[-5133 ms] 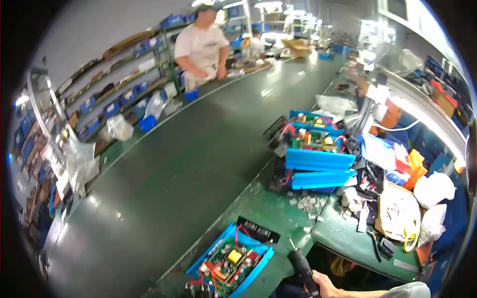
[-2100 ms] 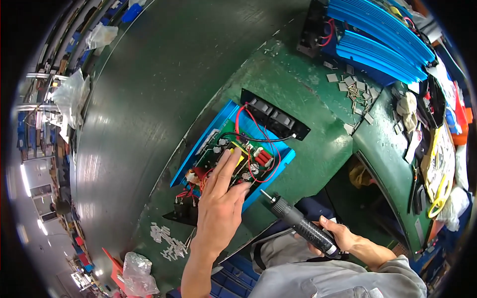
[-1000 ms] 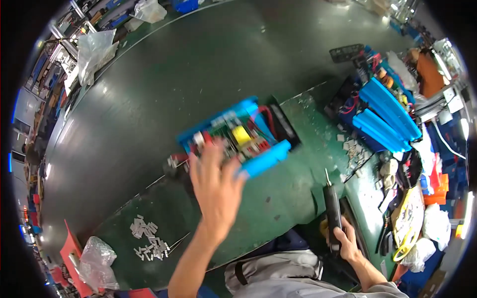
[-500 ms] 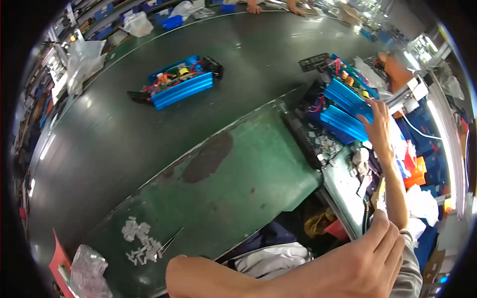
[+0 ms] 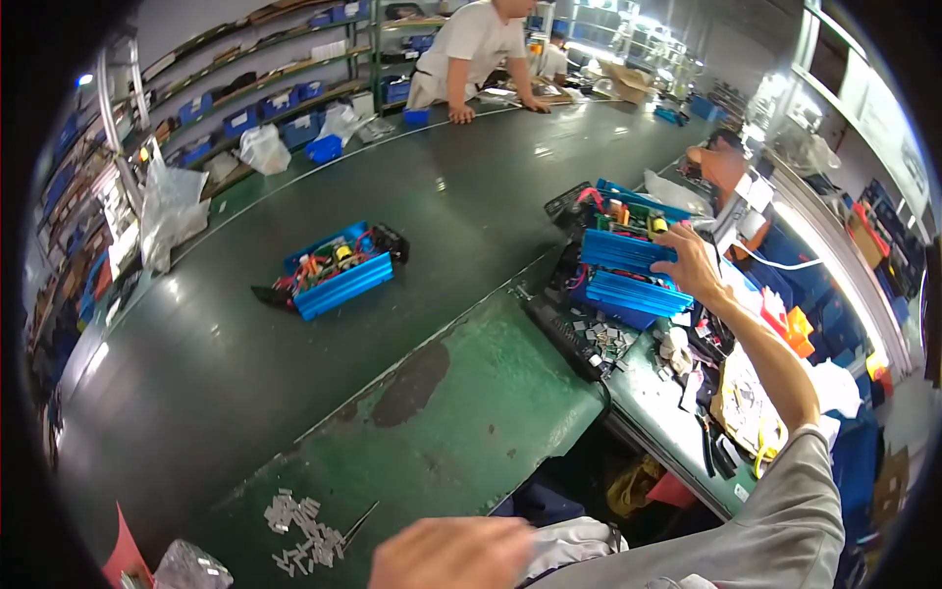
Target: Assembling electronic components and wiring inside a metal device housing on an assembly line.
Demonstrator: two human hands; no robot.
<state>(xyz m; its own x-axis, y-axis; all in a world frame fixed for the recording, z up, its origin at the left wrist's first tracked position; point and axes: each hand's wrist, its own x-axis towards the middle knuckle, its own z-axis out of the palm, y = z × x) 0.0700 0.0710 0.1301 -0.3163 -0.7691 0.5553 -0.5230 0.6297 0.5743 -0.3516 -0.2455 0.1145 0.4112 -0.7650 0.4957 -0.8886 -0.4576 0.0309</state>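
Note:
My right hand (image 5: 695,263) reaches out on the right and grips the wall of a blue metal casing (image 5: 623,252), thumb and fingers at its right end. Circuit parts and wires show inside that casing. Just in front of it sits another blue casing (image 5: 638,294), close against it. My left hand (image 5: 451,553) is at the lower edge, smeared by motion, so its fingers cannot be made out. Nearest to it on the green bench top lie a pair of tweezers (image 5: 359,524) and a pile of small pale pieces (image 5: 302,530).
A third open blue casing (image 5: 345,287) stands on the dark belt (image 5: 226,334). Small grey metal pieces (image 5: 603,339), pliers (image 5: 708,442) and cloths lie at the right. A co-worker (image 5: 481,54) leans on the far edge; another person (image 5: 721,167) sits at far right.
The view has tilted up, showing the people and shelves beyond. My left hand has moved from beside my right forearm leftward to the lower middle. My right hand remains at the blue casing.

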